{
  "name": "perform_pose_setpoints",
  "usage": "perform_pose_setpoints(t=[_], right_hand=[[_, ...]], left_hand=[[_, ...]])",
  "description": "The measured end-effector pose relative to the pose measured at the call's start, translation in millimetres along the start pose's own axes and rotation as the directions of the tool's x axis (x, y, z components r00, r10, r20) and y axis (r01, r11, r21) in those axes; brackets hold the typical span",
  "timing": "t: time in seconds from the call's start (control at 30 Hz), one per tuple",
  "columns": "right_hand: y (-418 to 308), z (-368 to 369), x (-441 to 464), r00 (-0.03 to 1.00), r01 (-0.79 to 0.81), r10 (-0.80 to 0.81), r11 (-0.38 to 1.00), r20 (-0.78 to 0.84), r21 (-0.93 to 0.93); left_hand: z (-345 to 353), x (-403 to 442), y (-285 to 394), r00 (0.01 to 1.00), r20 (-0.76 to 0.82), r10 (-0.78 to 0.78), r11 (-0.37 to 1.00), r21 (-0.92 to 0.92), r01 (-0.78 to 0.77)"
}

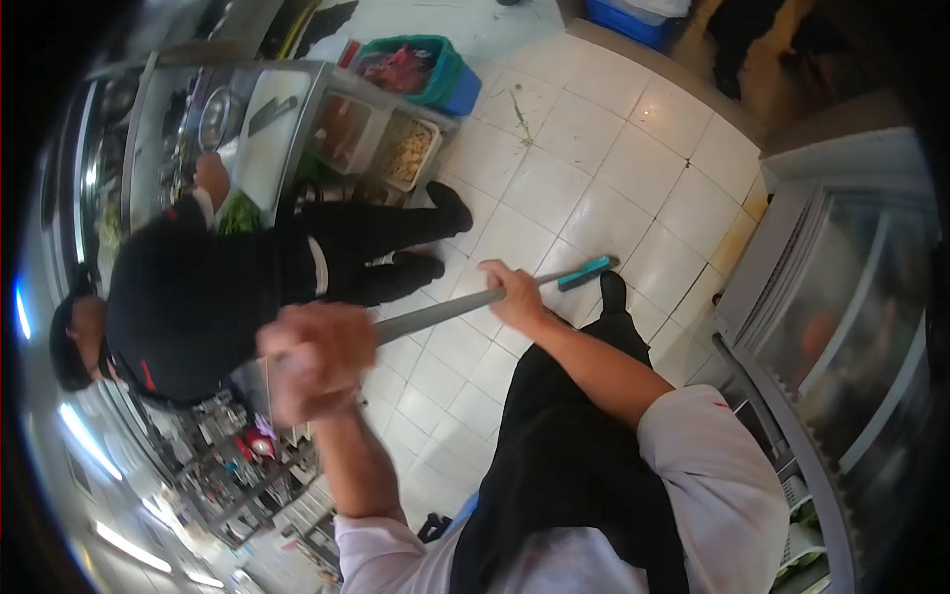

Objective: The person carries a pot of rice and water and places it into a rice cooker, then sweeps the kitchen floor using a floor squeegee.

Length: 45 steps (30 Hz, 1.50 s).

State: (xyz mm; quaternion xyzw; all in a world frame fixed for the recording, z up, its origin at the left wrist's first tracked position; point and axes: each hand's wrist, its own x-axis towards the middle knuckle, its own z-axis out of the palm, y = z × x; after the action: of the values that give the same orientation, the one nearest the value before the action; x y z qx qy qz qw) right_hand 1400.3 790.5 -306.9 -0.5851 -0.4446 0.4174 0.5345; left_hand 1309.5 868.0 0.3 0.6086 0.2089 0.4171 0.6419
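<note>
Left hand [317,361] closed round the near end of the broom [435,315] handle, right hand [515,299] gripping farther down. Broom's turquoise head [588,272] sits on the tiled floor [559,193], just beside the right shoe [613,293]. Co-worker [198,287] at left, by the table [269,144].

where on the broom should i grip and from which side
The grey handle looks best: left hand near its upper end, right hand further down, both wrapping in from the sides, well clear of the teal broom head. It is a long, slim pole slanting up from the floor, with room for two spaced hands.
</note>
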Motion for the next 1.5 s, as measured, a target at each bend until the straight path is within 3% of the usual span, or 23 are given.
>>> perform_pose_setpoints(t=[0.07,0.17,0.3,0.33,0.37,0.5,0.6,0.63,0.67,0.73,0.77,0.8,0.83,0.93,1.0,1.07,1.13,1.17,1.2,1.23,1.33,1.43,1.5], right_hand=[[27.1,-5.2,31.5,0.999,-0.047,0.047,0.998,0.000,0.032],[15.5,-7.8,62.5,0.943,0.271,-0.296,0.948,-0.150,-0.167],[-32.9,19.4,93.6,0.925,0.189,-0.172,0.982,-0.338,0.016],[-42.5,14.5,92.4,0.921,0.183,-0.177,0.983,-0.347,-0.015],[-52.3,14.9,84.7,0.921,0.179,-0.183,0.983,-0.345,-0.045],[-52.6,-18.0,18.2,0.960,-0.094,0.067,0.992,-0.272,-0.089],[30.8,-36.0,-27.2,0.795,-0.430,0.346,0.901,-0.498,-0.061],[72.6,-32.2,-29.6,0.799,-0.394,0.158,0.866,-0.580,-0.307],[87.8,-26.7,-15.8,0.835,-0.266,0.042,0.904,-0.549,-0.335],[91.6,-14.2,28.0,0.835,-0.095,-0.127,0.925,-0.535,-0.369],[80.7,-3.7,56.7,0.820,-0.058,-0.164,0.929,-0.549,-0.364],[55.5,-8.0,85.0,0.884,-0.098,-0.003,0.976,-0.468,-0.192],[52.4,-2.9,119.3,0.835,0.073,-0.150,0.984,-0.529,-0.163],[-17.9,-30.8,161.1,0.886,0.063,-0.103,0.993,-0.452,-0.103],[-45.8,-40.3,160.2,0.874,0.145,-0.194,0.979,-0.445,-0.143],[-45.5,-56.8,148.2,0.855,0.094,-0.176,0.978,-0.487,-0.188],[-21.5,-86.7,130.6,0.832,-0.019,-0.121,0.969,-0.542,-0.246],[7.8,-105.3,116.4,0.830,-0.082,-0.084,0.959,-0.552,-0.271],[34.5,-127.7,104.1,0.828,-0.200,0.003,0.935,-0.561,-0.291],[72.2,-146.0,94.0,0.789,-0.278,0.007,0.896,-0.614,-0.347],[176.6,-213.2,97.8,0.771,-0.414,0.046,0.794,-0.636,-0.445],[222.1,-255.8,149.2,0.832,-0.273,-0.119,0.762,-0.541,-0.587],[235.1,-247.4,168.7,0.873,-0.264,-0.037,0.804,-0.487,-0.533]], left_hand=[[20.4,7.3,-37.5,0.988,0.081,0.128,0.987,0.086,-0.135],[11.8,11.3,-27.0,0.969,0.106,0.222,0.966,0.112,-0.233],[-32.6,34.1,23.9,0.953,0.145,0.267,0.947,0.147,-0.287],[-52.3,39.6,32.6,0.902,0.273,0.334,0.931,0.053,-0.361],[-42.3,43.1,43.4,0.917,0.205,0.341,0.936,-0.160,-0.313],[-54.8,42.6,3.4,0.978,0.192,0.083,0.973,-0.227,-0.038],[-23.5,23.6,-94.8,0.987,0.138,-0.085,0.961,-0.251,0.118],[-18.3,17.7,-125.3,0.981,0.091,-0.174,0.947,-0.258,0.192],[-32.2,21.2,-133.4,0.972,0.118,-0.203,0.924,-0.306,0.230],[-53.9,48.4,-120.0,0.988,0.156,-0.006,0.947,-0.318,0.056],[-52.9,59.7,-100.5,0.986,0.163,0.039,0.962,-0.272,0.006],[-53.3,72.6,-77.6,0.969,0.245,0.027,0.987,-0.158,0.012],[-51.9,89.9,-61.7,0.941,0.336,0.044,0.998,-0.059,-0.026],[-68.7,102.8,-24.5,0.874,0.350,0.339,0.940,-0.079,-0.333],[-72.7,107.8,-5.0,0.876,0.303,0.375,0.927,-0.127,-0.353],[-45.7,130.0,13.6,0.944,0.222,0.245,0.944,-0.277,-0.180],[-41.7,144.7,-28.2,0.989,-0.075,0.128,0.963,-0.231,-0.142],[-29.9,155.0,-62.5,0.995,-0.062,-0.082,0.941,-0.333,0.057],[-40.3,161.0,-122.2,0.981,0.190,-0.039,0.756,-0.636,0.153],[-26.0,164.6,-169.3,0.975,0.155,-0.160,0.723,-0.654,0.223],[19.4,188.8,-300.2,0.977,0.166,-0.134,0.857,-0.476,0.199],[20.3,240.1,-358.3,0.980,0.139,-0.145,0.816,-0.544,0.198],[6.8,257.1,-366.9,0.974,0.062,-0.216,0.799,-0.562,0.213]])
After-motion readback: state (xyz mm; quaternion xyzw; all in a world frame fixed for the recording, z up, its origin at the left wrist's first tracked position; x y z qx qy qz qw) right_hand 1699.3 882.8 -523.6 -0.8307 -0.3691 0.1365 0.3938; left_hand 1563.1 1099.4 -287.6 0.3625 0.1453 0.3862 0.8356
